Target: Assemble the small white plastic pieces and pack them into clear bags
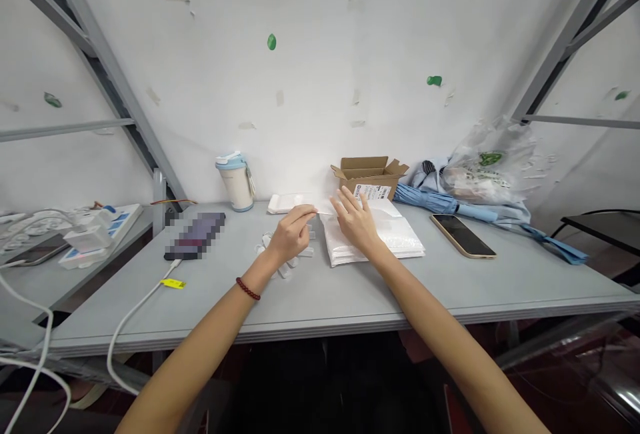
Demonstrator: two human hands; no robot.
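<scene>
My left hand is closed in a pinch on the edge of a thin clear plastic bag, just left of a stack of white bags on the grey table. My right hand lies over the top of that stack with its fingers stretched out and spread, touching the same clear bag. Several small white parts lie under and beside my left wrist. A red bead bracelet sits on my left wrist.
An open cardboard box stands behind the stack. A white and blue cup and a white tray are at the back. A phone, a blue umbrella, a plastic bag lie right; a cabled phone left.
</scene>
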